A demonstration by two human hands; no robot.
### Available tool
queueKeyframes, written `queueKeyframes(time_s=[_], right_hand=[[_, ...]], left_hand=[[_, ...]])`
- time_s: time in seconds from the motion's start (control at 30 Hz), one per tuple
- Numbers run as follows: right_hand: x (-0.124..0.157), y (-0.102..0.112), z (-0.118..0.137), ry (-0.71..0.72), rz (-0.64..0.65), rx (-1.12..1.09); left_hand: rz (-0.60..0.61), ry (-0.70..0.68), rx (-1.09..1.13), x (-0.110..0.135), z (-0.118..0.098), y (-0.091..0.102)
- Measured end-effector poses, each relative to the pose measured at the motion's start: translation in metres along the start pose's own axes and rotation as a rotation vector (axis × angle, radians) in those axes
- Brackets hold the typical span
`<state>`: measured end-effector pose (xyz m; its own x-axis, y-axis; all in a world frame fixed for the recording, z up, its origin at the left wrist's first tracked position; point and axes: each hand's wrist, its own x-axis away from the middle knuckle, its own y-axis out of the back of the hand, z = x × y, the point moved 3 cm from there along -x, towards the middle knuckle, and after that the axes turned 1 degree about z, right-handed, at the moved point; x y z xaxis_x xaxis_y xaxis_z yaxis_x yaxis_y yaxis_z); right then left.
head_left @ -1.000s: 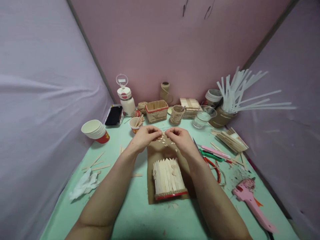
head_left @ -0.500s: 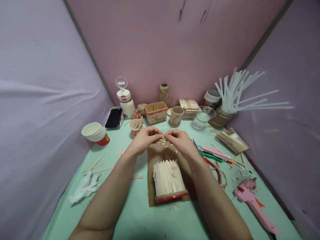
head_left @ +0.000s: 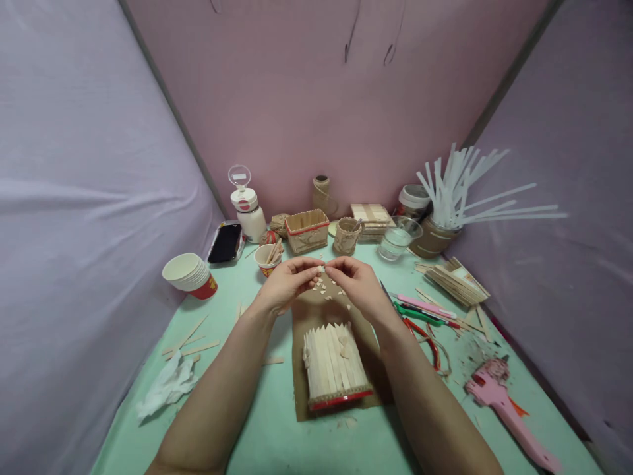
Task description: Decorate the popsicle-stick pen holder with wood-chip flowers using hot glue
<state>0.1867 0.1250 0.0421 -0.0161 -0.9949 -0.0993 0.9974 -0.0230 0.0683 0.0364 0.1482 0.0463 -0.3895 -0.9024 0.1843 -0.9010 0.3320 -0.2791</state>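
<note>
My left hand (head_left: 289, 284) and my right hand (head_left: 357, 282) meet over the far end of a brown mat (head_left: 307, 310). Their fingertips pinch a small pale wood chip (head_left: 321, 268) from both sides; its exact shape is hard to make out. Just below the fingers, several little wood chips (head_left: 323, 287) lie scattered on the mat. Nearer to me, between my forearms, is a box-like piece made of craft sticks (head_left: 330, 366), with pointed stick ends at its far side, a small bow and a red strip along its near edge.
On the right lie a pink glue gun (head_left: 504, 402), green-handled pliers (head_left: 420, 313) and loose sticks. Stacked paper cups (head_left: 190, 274) and a crumpled tissue (head_left: 168, 389) are on the left. At the back stand a stick basket (head_left: 306, 234), a clear bowl of liquid (head_left: 397, 241) and glue sticks (head_left: 452, 191).
The camera has tilted up a little, so most things sit lower in view. My fingertips remain together, and the pale wood chip shows more clearly between them.
</note>
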Motion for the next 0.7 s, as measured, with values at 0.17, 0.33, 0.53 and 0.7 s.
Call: queueKeyframes(time_s=[0.17,0.33,0.53,0.7], right_hand=[[0.008,0.016,0.013,0.009,-0.065,0.022],[0.045,0.051,0.028,-0.016,-0.188,0.08],[0.105,0.093,0.02,-0.127,-0.288,0.175],[0.118,0.076,0.015,-0.16,-0.24,0.184]], left_hand=[[0.003,0.028,0.01,0.0,-0.001,-0.001],[0.007,0.046,-0.004,0.001,-0.002,0.0],[0.034,0.046,-0.015,0.002,-0.002,-0.006],[0.137,-0.039,-0.205,0.018,-0.001,-0.036]])
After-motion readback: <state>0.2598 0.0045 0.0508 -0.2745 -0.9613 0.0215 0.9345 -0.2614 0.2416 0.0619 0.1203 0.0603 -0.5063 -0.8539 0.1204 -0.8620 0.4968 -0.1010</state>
